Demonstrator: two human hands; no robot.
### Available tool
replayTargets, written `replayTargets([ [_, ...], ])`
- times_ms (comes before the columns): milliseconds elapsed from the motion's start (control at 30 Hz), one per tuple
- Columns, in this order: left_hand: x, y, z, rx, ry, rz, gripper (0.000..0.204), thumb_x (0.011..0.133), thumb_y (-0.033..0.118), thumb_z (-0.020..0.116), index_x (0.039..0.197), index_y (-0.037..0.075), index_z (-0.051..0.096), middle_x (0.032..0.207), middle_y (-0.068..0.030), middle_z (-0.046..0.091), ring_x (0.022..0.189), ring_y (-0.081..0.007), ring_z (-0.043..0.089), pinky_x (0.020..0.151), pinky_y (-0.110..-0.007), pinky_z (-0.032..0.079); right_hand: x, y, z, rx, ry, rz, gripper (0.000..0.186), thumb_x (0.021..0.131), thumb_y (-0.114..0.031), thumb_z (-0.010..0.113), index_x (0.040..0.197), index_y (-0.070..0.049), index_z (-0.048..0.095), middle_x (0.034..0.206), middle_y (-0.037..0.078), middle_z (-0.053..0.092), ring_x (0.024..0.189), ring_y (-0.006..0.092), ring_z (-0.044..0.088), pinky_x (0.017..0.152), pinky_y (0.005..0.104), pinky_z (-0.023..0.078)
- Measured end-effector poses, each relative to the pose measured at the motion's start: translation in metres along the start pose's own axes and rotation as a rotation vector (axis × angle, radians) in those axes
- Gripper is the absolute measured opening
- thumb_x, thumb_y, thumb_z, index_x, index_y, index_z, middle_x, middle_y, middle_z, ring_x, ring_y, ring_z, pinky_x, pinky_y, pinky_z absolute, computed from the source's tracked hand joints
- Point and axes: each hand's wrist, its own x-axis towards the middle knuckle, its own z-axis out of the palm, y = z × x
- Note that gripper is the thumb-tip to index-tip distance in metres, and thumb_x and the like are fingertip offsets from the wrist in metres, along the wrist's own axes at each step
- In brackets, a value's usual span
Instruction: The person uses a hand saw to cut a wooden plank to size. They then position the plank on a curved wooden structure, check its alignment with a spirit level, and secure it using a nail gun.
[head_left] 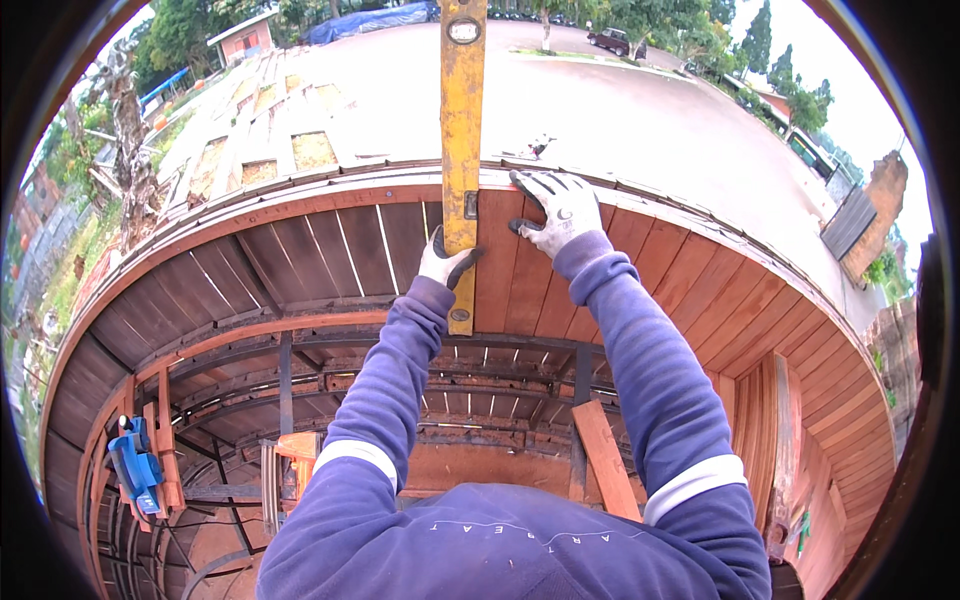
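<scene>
Handling the level point(463, 130): looks stiff and fairly light, just awkwardly long; probably not too slick, but I'd baby that round vial point(463, 31).
Where to grab: near part, like the left hand point(441, 262), which is clamped round it, thumb on the right.
Right hand point(563, 208): thumb and fingers apart, on the rim point(330, 193), just right of it.
Level's spot: crossing the rim, beside the red planks point(645, 245).
Long axis: near to far, far end cut off; tilt, can't tell.
</scene>
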Motion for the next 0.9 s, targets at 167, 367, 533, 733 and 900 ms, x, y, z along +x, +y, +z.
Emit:
replayTargets([
  [167,0.005,0.018,0.002,0.085,-0.017,-0.107,0.043,0.08,0.011,0.088,0.116,0.0,0.068,0.106,-0.0051,0.074,0.093,-0.0126,0.068,0.086,-0.029,0.055,0.0,-0.001,-0.003,-0.002,-0.009,-0.009,0.074,0.093,-0.055,0.066,0.156,-0.026,0.041,0.157,-0.001,0.048,0.147,0.0196,0.038,0.125,0.0419,0.023],
  [367,0.005,0.009,0.001,-0.023,0.0,-0.099,0.043,0.079,0.007,0.088,0.116,0.0,0.068,0.105,-0.0049,0.074,0.091,-0.0122,0.068,0.085,-0.028,0.056,0.002,-0.003,-0.005,-0.012,-0.043,-0.018,0.073,0.094,-0.056,0.064,0.157,-0.027,0.04,0.158,-0.002,0.046,0.148,0.0195,0.037,0.125,0.0421,0.023],
  [533,0.005,-0.001,0.001,-0.061,0.013,-0.095,0.041,0.08,0.005,0.086,0.116,0.0,0.067,0.105,-0.0048,0.074,0.09,-0.0116,0.068,0.083,-0.027,0.056,-0.001,-0.001,-0.002,-0.007,-0.017,-0.016,0.073,0.094,-0.056,0.065,0.156,-0.027,0.041,0.158,-0.002,0.046,0.147,0.0205,0.038,0.125,0.0429,0.023],
  [733,0.002,0.01,0.005,-0.051,0.012,-0.099,0.041,0.081,0.004,0.086,0.117,0.0,0.067,0.105,-0.0042,0.074,0.09,-0.0108,0.068,0.084,-0.027,0.056,-0.001,0.002,0.006,-0.008,-0.003,-0.024,0.072,0.094,-0.057,0.063,0.156,-0.026,0.042,0.158,0.0,0.046,0.148,0.0215,0.038,0.125,0.0437,0.022],
  [900,0.005,0.001,-0.002,-0.029,0.031,-0.085,0.04,0.082,0.004,0.085,0.117,0.0,0.067,0.105,-0.0041,0.073,0.09,-0.0108,0.068,0.084,-0.027,0.056,0.001,0.001,0.008,-0.005,0.02,-0.038,0.071,0.094,-0.058,0.062,0.155,-0.027,0.043,0.158,0.0,0.046,0.147,0.0214,0.038,0.124,0.0444,0.023],
])
